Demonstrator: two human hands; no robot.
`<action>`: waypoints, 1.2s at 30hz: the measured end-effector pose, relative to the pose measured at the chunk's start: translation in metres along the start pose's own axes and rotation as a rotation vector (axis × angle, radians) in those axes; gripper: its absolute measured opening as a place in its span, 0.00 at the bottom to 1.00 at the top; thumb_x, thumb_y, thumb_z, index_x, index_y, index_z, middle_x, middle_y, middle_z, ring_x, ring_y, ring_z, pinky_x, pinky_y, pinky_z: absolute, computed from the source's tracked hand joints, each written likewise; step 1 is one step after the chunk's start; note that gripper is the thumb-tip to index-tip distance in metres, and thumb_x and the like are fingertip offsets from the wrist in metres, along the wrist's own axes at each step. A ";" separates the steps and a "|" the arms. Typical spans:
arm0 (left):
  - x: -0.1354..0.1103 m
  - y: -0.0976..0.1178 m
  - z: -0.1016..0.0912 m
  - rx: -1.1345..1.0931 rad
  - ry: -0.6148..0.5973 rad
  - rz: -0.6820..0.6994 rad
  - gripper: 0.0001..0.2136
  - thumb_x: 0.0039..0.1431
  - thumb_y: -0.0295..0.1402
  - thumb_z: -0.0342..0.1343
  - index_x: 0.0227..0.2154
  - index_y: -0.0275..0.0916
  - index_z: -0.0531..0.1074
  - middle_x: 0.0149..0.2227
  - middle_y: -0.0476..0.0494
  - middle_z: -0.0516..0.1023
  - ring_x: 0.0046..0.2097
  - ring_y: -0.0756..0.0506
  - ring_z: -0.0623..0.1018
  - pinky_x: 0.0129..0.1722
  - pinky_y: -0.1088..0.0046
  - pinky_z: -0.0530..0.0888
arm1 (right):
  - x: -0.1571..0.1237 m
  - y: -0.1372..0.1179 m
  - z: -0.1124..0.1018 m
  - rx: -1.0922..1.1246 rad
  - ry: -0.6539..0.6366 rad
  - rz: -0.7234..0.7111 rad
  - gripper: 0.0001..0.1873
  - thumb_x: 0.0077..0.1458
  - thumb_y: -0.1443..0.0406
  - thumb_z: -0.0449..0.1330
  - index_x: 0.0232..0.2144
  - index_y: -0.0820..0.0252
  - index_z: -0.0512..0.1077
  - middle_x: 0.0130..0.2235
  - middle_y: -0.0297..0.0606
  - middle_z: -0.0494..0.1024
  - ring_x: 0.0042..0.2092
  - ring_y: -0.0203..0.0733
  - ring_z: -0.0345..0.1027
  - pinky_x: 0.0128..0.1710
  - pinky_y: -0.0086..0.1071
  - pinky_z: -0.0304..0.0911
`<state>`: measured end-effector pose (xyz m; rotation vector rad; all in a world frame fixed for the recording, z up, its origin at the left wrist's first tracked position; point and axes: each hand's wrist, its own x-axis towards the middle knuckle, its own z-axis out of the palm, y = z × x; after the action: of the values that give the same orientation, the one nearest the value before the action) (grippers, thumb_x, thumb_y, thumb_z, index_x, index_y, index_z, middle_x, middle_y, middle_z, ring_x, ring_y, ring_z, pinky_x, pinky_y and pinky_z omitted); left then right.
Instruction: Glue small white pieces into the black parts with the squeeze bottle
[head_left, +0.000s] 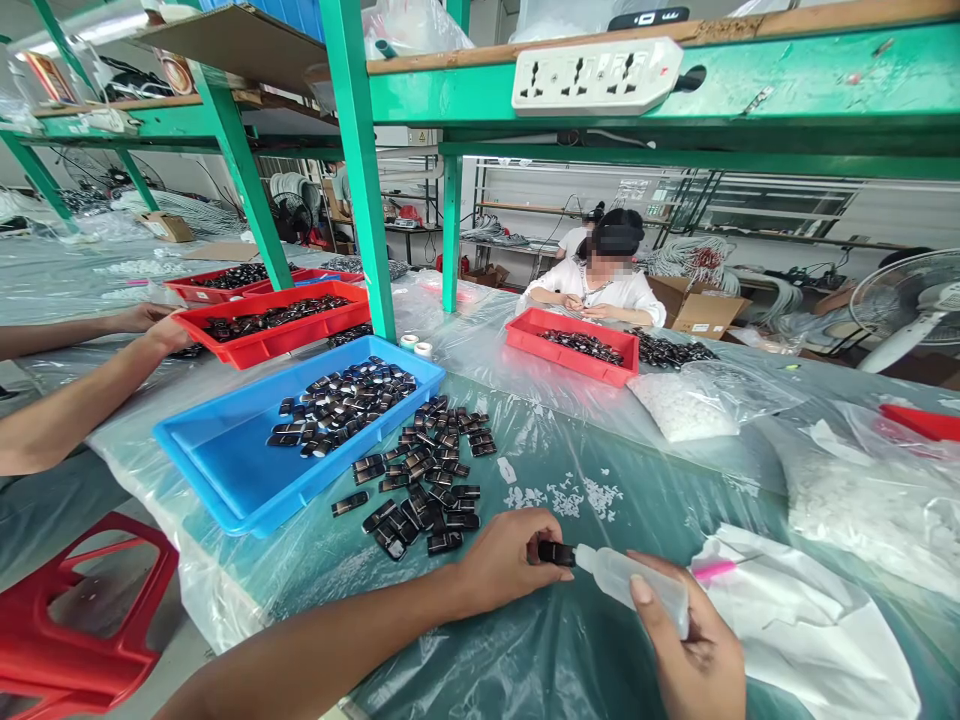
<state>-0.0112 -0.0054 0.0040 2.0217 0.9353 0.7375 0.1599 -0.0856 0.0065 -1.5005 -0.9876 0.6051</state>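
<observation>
My left hand (514,560) pinches a small black glossy piece (556,552) just above the plastic-covered table (570,640). My right hand (694,650) is wrapped round a small translucent squeeze bottle (637,583), whose nozzle points at the black piece and touches it. A heap of similar black pieces (431,470) lies loose on the table just beyond my left hand. More of them sit in a blue tray (225,470) to the left. Small white bits (562,495) are scattered near the heap.
Red trays (277,345) of black pieces stand further back, another person's arms (82,400) reaching to one from the left. A seated person works behind a red tray (574,345). Bags of white parts (682,405), white cloth (795,610), a red stool (75,620), green shelf posts (360,170).
</observation>
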 end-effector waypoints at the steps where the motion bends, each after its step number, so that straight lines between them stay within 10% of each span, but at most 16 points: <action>1: 0.000 0.000 0.000 0.002 0.002 -0.003 0.12 0.50 0.41 0.60 0.30 0.38 0.67 0.30 0.49 0.71 0.30 0.50 0.70 0.28 0.78 0.64 | -0.002 -0.001 0.000 -0.035 0.012 -0.041 0.20 0.44 0.50 0.62 0.34 0.59 0.73 0.36 0.40 0.77 0.39 0.45 0.71 0.37 0.30 0.66; 6: 0.000 0.000 0.001 -0.021 0.025 -0.003 0.12 0.50 0.40 0.60 0.30 0.38 0.67 0.29 0.50 0.71 0.30 0.50 0.70 0.28 0.78 0.65 | -0.007 -0.003 0.000 -0.123 0.029 -0.126 0.18 0.44 0.51 0.62 0.32 0.58 0.74 0.33 0.39 0.77 0.35 0.43 0.69 0.34 0.29 0.64; 14: 0.001 -0.002 0.002 -0.203 0.007 -0.013 0.11 0.49 0.38 0.61 0.32 0.38 0.69 0.32 0.47 0.73 0.32 0.49 0.72 0.31 0.77 0.68 | 0.010 0.013 -0.006 0.195 -0.062 0.148 0.23 0.48 0.50 0.60 0.39 0.61 0.73 0.19 0.30 0.67 0.24 0.37 0.63 0.25 0.29 0.62; 20: 0.001 -0.005 0.005 -0.295 0.010 -0.019 0.11 0.49 0.35 0.62 0.33 0.38 0.69 0.33 0.47 0.73 0.34 0.48 0.74 0.34 0.76 0.70 | 0.025 0.027 -0.009 0.381 -0.096 0.259 0.28 0.45 0.52 0.63 0.45 0.62 0.70 0.32 0.38 0.77 0.37 0.47 0.71 0.46 0.42 0.63; 26: 0.000 -0.004 0.004 -0.311 -0.045 -0.031 0.10 0.50 0.35 0.61 0.35 0.38 0.70 0.35 0.46 0.74 0.35 0.48 0.75 0.34 0.74 0.72 | 0.042 0.030 -0.016 0.150 -0.132 0.144 0.29 0.43 0.56 0.65 0.49 0.55 0.65 0.49 0.37 0.73 0.54 0.50 0.62 0.55 0.43 0.53; 36: -0.001 -0.002 0.006 -0.282 -0.110 0.020 0.08 0.52 0.33 0.59 0.35 0.37 0.73 0.40 0.43 0.75 0.38 0.48 0.75 0.39 0.73 0.73 | 0.072 0.058 -0.030 -0.389 -0.039 -0.076 0.26 0.38 0.53 0.65 0.40 0.58 0.70 0.39 0.41 0.76 0.43 0.52 0.67 0.42 0.42 0.60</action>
<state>-0.0082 -0.0077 -0.0006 1.8055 0.7056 0.7178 0.2352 -0.0383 -0.0324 -1.7852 -1.2379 0.4026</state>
